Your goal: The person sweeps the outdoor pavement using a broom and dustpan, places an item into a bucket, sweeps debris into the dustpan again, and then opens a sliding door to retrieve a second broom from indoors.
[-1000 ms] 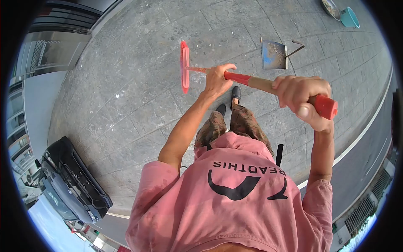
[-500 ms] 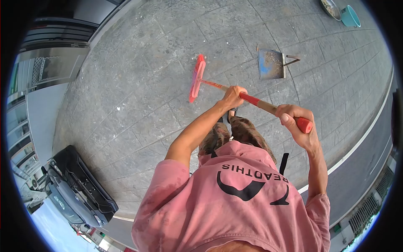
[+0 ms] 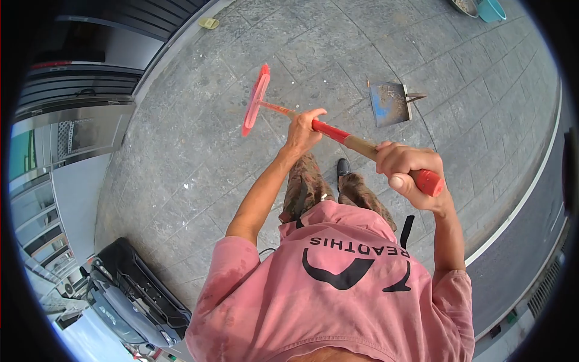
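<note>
Left grip [image 3: 303, 131] wrapped round the broom [image 3: 332, 131] partway down its handle; right grip [image 3: 413, 172] clenched near its top end; brush head [image 3: 255, 101] ahead and left, on or just above the paving [image 3: 199, 151], cannot tell which; dustpan [image 3: 380, 104], holding debris, lies well apart, rightward; step judged a sweeping stroke; next move calls for firm two-handed guidance, bristles low.

room lies between broom head [image 3: 256, 101] and dustpan [image 3: 389, 104], the handle [image 3: 362, 146] blocking nearer.
</note>
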`<action>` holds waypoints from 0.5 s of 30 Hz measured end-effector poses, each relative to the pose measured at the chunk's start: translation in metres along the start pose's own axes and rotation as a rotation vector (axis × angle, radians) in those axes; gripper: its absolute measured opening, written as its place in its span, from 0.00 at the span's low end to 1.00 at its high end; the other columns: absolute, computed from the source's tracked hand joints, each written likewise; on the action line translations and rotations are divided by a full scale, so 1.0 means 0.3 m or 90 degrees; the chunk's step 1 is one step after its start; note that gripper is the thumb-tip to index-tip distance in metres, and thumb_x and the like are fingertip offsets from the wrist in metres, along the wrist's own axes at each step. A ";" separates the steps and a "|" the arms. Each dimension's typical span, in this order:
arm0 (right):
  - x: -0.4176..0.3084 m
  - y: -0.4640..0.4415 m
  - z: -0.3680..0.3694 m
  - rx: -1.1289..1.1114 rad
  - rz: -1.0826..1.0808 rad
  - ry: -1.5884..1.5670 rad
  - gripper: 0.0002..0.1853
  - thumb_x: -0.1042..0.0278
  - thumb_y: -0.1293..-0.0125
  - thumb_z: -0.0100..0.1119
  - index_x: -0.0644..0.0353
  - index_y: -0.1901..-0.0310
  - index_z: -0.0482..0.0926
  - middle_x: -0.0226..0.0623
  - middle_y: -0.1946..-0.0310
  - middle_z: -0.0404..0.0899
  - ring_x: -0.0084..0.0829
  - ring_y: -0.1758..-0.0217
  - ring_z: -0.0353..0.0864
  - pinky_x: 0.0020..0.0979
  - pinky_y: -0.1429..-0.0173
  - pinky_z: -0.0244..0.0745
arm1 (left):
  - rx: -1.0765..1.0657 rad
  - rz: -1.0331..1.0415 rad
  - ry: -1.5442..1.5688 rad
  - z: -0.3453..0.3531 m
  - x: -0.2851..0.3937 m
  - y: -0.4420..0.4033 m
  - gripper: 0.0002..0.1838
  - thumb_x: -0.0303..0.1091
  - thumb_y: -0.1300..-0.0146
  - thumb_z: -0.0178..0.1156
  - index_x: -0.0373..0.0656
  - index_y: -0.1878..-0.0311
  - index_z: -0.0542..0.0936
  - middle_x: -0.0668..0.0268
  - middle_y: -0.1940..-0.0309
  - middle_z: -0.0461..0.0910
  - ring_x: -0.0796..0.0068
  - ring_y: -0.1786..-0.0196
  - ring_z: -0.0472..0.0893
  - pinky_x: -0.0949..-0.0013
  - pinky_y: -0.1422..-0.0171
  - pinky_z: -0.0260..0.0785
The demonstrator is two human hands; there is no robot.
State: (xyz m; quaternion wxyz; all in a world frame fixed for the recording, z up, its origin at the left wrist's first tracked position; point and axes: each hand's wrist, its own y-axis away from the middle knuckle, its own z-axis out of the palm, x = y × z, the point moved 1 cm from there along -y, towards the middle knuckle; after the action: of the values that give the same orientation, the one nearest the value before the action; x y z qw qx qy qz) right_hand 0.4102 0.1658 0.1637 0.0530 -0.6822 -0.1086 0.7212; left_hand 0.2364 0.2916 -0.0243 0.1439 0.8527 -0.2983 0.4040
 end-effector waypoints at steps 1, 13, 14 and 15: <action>0.072 -0.036 0.035 -0.004 0.015 -0.007 0.14 0.69 0.45 0.58 0.63 0.81 0.66 0.33 0.82 0.68 0.32 0.74 0.70 0.35 0.60 0.67 | 0.061 0.010 0.003 -0.038 -0.082 0.004 0.14 0.23 0.58 0.61 0.39 0.64 0.76 0.63 0.81 0.73 0.69 0.76 0.73 0.70 0.69 0.65; 0.180 -0.226 0.208 0.202 0.234 0.077 0.14 0.69 0.42 0.54 0.65 0.81 0.66 0.33 0.82 0.67 0.27 0.75 0.66 0.29 0.68 0.63 | -0.247 0.112 0.106 0.007 -0.310 -0.139 0.03 0.27 0.59 0.58 0.42 0.77 0.77 0.55 0.77 0.76 0.54 0.70 0.76 0.60 0.67 0.67; 0.109 -0.218 0.191 0.213 0.242 0.117 0.14 0.69 0.42 0.54 0.65 0.81 0.66 0.33 0.82 0.67 0.27 0.74 0.67 0.29 0.66 0.64 | -0.296 0.119 0.144 0.051 -0.237 -0.158 0.03 0.26 0.58 0.57 0.41 0.76 0.77 0.54 0.77 0.76 0.54 0.70 0.76 0.61 0.66 0.68; 0.046 -0.217 0.178 0.227 0.248 0.159 0.14 0.68 0.42 0.54 0.65 0.81 0.66 0.33 0.81 0.68 0.28 0.73 0.69 0.30 0.65 0.65 | -0.311 0.150 0.171 0.087 -0.167 -0.176 0.03 0.26 0.58 0.56 0.41 0.76 0.77 0.54 0.77 0.76 0.53 0.69 0.76 0.61 0.65 0.68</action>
State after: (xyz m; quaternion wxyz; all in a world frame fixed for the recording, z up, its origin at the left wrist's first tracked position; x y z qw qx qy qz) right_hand 0.3513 0.2277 0.1676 0.0459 -0.7537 0.1604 0.6357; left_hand 0.2602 0.3397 -0.0799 0.3354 0.6912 -0.4619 0.4432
